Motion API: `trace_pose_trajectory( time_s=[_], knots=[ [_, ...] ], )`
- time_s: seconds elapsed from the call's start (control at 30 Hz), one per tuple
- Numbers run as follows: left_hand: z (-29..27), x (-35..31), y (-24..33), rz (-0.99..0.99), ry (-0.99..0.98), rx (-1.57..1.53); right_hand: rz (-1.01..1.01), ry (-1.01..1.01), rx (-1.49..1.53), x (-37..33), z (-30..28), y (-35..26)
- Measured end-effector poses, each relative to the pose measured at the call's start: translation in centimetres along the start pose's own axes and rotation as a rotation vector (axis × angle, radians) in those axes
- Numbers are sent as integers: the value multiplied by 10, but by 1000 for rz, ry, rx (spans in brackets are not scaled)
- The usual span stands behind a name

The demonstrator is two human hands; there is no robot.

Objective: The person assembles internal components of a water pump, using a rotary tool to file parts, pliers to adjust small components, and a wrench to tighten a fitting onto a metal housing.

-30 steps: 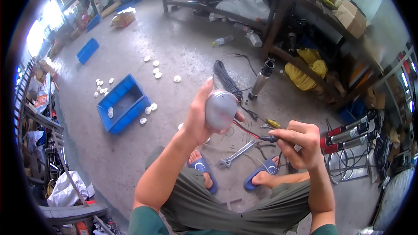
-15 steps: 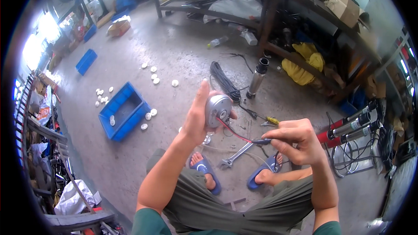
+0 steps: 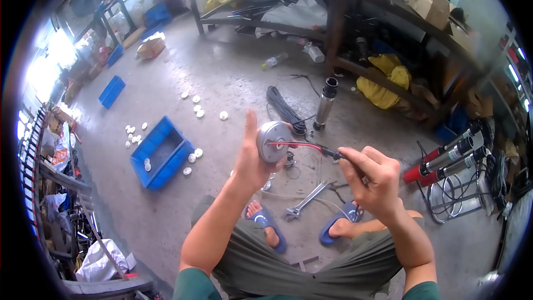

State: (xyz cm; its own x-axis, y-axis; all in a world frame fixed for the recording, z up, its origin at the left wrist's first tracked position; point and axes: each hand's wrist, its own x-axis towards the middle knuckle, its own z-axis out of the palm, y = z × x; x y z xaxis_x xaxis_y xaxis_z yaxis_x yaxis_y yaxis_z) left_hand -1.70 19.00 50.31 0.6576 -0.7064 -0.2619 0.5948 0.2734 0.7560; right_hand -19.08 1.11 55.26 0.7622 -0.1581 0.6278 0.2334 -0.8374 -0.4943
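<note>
- While the left hand was clamped on a round, silver-grey metal part, its thumb stood up along the left side and some fingers showed past the right edge.
- That part was held above the floor in front of the knees, its flat face turned toward the right, with thin red and black wires running from its centre.
- To the right, the wires met a slim black cable joint; the right hand was clamped just beside this, thumb and index finger together on the dark cable, the other fingers curled in.
- Below the hands, a silver metal adjustable wrench lay on the grey floor between two blue open-toed sandals, its head near the left one.
- Beyond the hands lay a coil of dark grey cable, and just to its right a silver metal cylinder with a black top stood upright.
- On the left sat a blue rectangular plastic bin, with small round white discs inside it, beside it and scattered beyond.
- Toward the right, red and silver cylinders lay slanted over a metal frame.
- Farther off on the right, a yellow cloth bundle hung by a dark bench, while a clear plastic bottle lay on the far floor.
</note>
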Motion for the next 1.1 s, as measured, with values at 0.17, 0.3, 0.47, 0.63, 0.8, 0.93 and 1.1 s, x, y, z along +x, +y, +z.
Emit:
trace_pose_trajectory(
  time_s=[0.17, 0.3, 0.47, 0.63, 0.8, 0.93, 1.1],
  knots=[
    [4, 0, -4, 132, 80, 37, -214, 44, -174, 1, -2, 6],
    [5, -2, -2, 94, 51, 14, -155, 107, -208, -4, 0, 3],
    [3, -2, -7, 149, 135, -10, -294, 12, -140, -4, 5, 4],
    [1, -5, -9, 177, 86, -9, 41, 0, 60, -2, 10, -3],
    [8, -7, -12, 270, 24, -124, 289, -258, 503, 2, 8, 10],
    [11, -8, -11, 299, -10, -49, 234, -178, 428, 2, 5, 12],
    [10, -12, -12, 313, -35, -4, 455, -125, 586, 1, 8, 12]
  ],
)
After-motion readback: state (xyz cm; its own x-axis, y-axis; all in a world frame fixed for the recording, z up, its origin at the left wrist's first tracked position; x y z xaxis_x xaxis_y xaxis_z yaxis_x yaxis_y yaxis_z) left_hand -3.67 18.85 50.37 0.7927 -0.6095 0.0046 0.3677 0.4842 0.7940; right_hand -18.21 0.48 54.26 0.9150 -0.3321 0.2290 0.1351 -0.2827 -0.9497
